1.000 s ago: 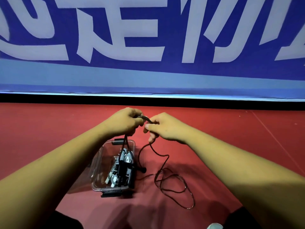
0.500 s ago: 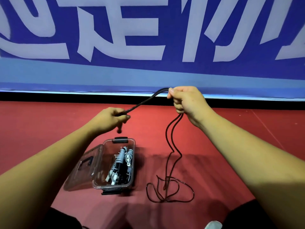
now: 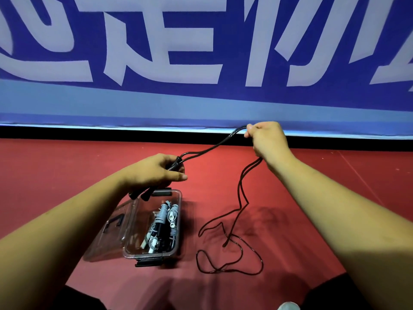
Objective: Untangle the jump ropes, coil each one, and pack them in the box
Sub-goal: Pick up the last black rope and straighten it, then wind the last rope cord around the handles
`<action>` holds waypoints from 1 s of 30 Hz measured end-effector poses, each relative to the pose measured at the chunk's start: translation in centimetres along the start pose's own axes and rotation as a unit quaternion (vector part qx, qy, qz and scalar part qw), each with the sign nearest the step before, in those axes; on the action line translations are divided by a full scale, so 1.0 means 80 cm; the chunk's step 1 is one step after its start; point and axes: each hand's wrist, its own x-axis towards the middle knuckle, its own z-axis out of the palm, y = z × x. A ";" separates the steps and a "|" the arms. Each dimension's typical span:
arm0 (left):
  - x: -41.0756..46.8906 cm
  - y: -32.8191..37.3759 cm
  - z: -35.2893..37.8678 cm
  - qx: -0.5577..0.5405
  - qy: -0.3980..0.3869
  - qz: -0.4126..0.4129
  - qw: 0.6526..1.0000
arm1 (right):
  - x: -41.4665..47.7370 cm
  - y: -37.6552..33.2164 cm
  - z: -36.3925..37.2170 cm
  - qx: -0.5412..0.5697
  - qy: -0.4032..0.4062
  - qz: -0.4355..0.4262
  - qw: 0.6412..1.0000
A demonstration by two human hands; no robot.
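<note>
Box (image 3: 179, 222) mouth open upward, coiled ropes (image 3: 164, 217) filling middle. Lid (image 3: 107, 240) blocks box's left side. Right of box: bare floor (image 3: 190, 233) strip, then black rope (image 3: 239, 189) loops. Beyond box: bare floor.

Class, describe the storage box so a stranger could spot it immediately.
On the red floor below the blue banner, look beneath the left hand. The box is clear plastic with black latches, its lid open, pale coiled ropes inside, unlike the loose black rope beside it.
</note>
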 end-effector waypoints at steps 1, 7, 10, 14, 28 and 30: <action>0.000 0.004 0.002 0.006 0.000 -0.007 1.000 | 0.001 0.004 -0.002 -0.109 -0.008 -0.027 0.994; -0.001 0.030 0.019 0.035 -0.018 -0.001 0.999 | -0.045 -0.015 0.026 -0.168 -0.288 -0.196 0.922; -0.004 0.038 0.020 0.029 -0.030 0.004 0.999 | -0.064 -0.024 0.042 -0.134 -0.384 -0.184 0.895; -0.001 0.040 0.017 -0.011 -0.016 -0.006 1.000 | -0.067 -0.028 0.041 -0.054 -0.408 -0.153 0.899; -0.011 0.040 0.018 -0.033 -0.024 -0.041 0.998 | -0.047 -0.040 0.005 -0.132 -0.246 -0.235 0.931; -0.010 0.040 0.019 -0.039 -0.004 -0.034 0.999 | -0.044 -0.039 0.000 -0.142 -0.244 -0.239 0.929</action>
